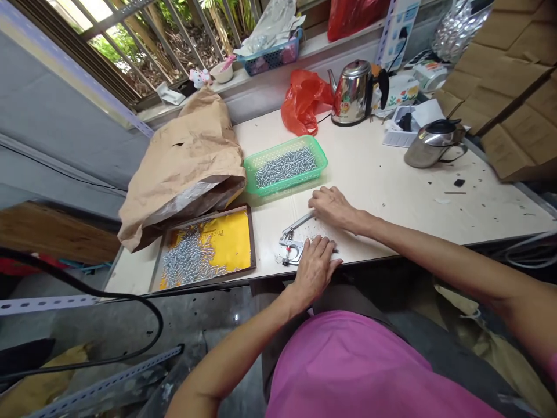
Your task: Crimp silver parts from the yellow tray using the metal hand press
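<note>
Metal snap-fastener pliers (292, 244) with a spring and a small red part lie on the table near its front edge, their jaws toward the left. My left hand (314, 264) is closed over the lower handle, fingers curled down onto it. At the end of the raised upper handle, my right hand (333, 206) is closed with bent fingers. Its fingertips are partly hidden. Behind the pliers, a green plastic basket (324, 165) holds many small metal pins. Left of them is a shallow tray (251, 238) with a yellow lining and a heap of similar metal pieces.
A large brown paper bag (187, 157) stands at the left rear. Toward the back are a red plastic bag (304, 101) and a steel kettle (352, 96). A steel pot (435, 145) and a cardboard box (505, 81) stand on the right. Small scraps dot the table's right part.
</note>
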Demonstrator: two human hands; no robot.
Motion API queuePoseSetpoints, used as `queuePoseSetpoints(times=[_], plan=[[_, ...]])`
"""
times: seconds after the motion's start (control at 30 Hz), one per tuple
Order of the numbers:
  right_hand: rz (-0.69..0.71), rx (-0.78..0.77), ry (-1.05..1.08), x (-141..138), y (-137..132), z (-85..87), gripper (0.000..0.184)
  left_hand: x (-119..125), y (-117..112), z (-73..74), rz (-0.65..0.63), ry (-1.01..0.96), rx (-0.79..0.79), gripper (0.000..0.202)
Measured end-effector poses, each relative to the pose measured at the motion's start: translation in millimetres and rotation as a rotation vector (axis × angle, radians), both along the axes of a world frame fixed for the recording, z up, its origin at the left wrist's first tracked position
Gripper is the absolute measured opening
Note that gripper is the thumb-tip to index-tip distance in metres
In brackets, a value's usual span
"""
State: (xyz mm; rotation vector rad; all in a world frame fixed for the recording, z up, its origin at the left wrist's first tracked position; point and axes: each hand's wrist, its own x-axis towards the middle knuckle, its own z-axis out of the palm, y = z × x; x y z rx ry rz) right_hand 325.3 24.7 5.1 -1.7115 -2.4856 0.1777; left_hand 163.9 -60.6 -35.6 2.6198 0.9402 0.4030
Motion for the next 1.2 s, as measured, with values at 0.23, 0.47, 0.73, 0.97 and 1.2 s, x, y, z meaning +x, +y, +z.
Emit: queuePoseSetpoints(times=[0.23, 0.47, 0.73, 0.97, 1.2], plan=[[0.586, -0.014, 0.087, -73.3, -36.6, 2.6, 0.016, -26.0, -28.6, 5.7, -0.161, -0.087, -0.020, 0.034], [0.741, 0.039, 0.257, -69.5, -25.7, -31.8, 0.019, -149.8, 2.1, 34.9, 0.408, -0.018, 0.165, 0.023], [0.667, 0.019, 0.502, -72.4, -34.4, -24.9, 0.019, -242.7, 112.3, 47.8, 0.871, 0.384, 0.175, 0.026], [0.101, 0.328, 0.625, -34.0, 28.9, 31.0, 0.024, -242.7, 131.2, 44.1, 0.870, 0.517, 0.093, 0.022], [-0.051, 0.230, 0.252, -0.2, 24.1, 39.2, 0.036, -221.2, 130.8, 64.2, 0.856, 0.392, 0.075, 0.023]])
